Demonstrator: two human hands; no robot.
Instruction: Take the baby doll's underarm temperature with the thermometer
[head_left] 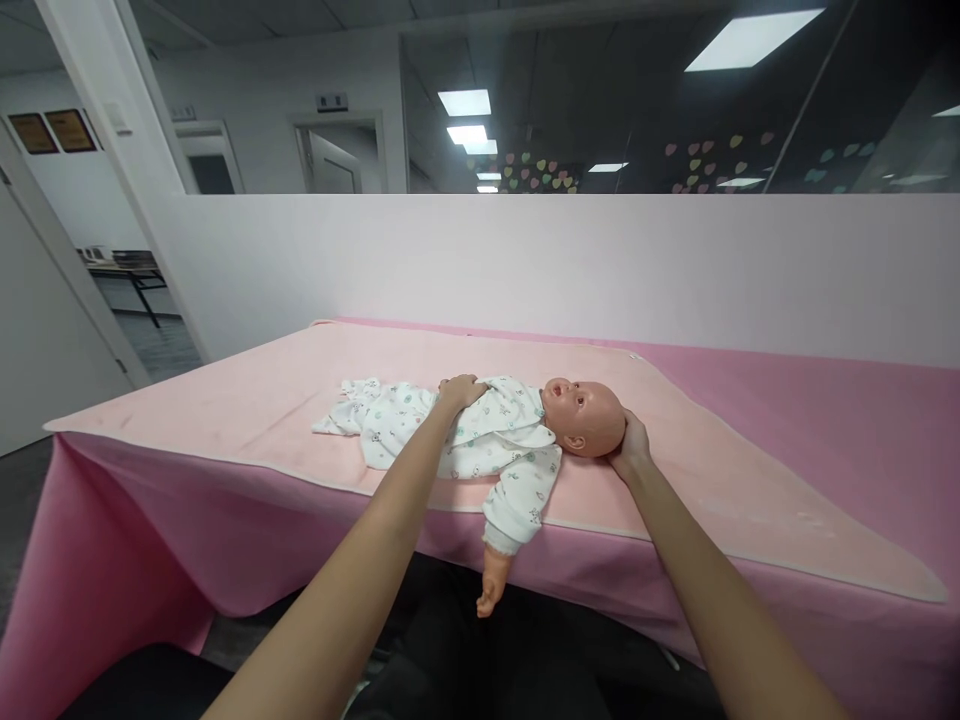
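A baby doll [491, 425] in white printed clothes lies on its back on a pale pink mat [262, 390], its head to the right. My left hand [463, 390] rests over the doll's middle, fingers curled toward its far side and partly hidden. Behind the bald head [589, 415], my right hand [634, 442] is cupped around the crown, with its fingers partly under it. The doll's near arm [517, 505] hangs over the table's front edge, its bare hand below the sleeve. Its legs, covered by the clothes, point left.
A pink cloth [847, 415] covers the table under the mat and drapes down the front. Behind stands a white half wall [562, 265] with glass above it. A door [56, 300] and a farther table [131, 265] are at left.
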